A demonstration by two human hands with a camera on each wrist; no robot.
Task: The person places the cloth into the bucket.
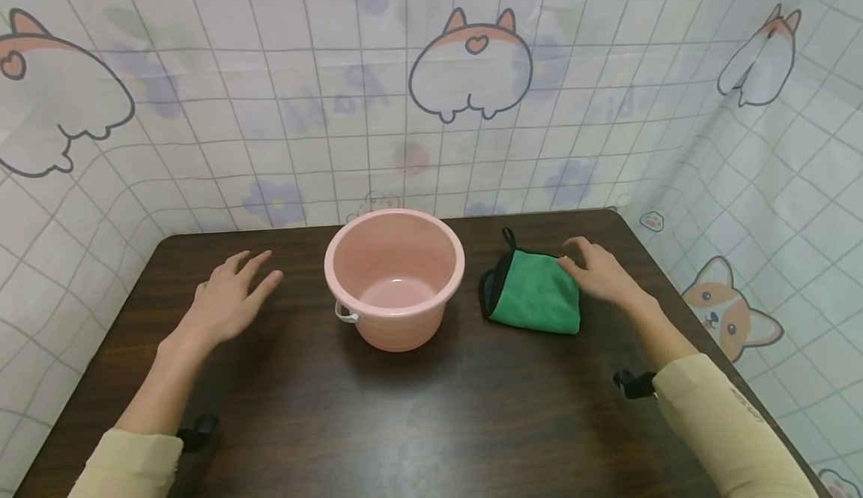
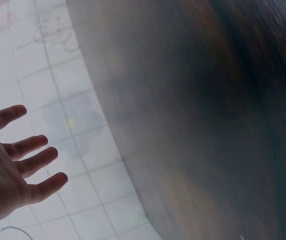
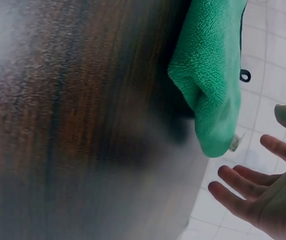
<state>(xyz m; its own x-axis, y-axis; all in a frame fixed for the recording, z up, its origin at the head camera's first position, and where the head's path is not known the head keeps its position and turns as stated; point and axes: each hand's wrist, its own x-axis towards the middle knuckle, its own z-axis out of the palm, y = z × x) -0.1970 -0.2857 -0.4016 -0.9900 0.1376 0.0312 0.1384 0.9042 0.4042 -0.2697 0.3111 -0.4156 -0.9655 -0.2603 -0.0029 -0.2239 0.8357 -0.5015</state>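
A pink plastic bucket (image 1: 394, 326) stands upright mid-table, its pale handle (image 1: 347, 314) hanging down at the front left. To its right lies a folded green towel (image 1: 539, 292) with black edging and a small black loop at the top; its fuzzy surface shows close up in the right wrist view. My right hand (image 1: 596, 269) hovers at the towel's right edge, fingers spread, holding nothing. Left of the bucket and apart from it, my left hand (image 1: 229, 299) is held over the table with fingers extended. In the left wrist view the left hand (image 2: 13, 170) holds nothing.
The dark wood-grain table (image 1: 404, 423) has rounded back corners. Behind it and along both sides hangs a white gridded sheet (image 1: 337, 146) with corgi drawings and flowers. Black straps (image 1: 634, 384) sit by the cuffs of my beige sleeves (image 1: 721, 423).
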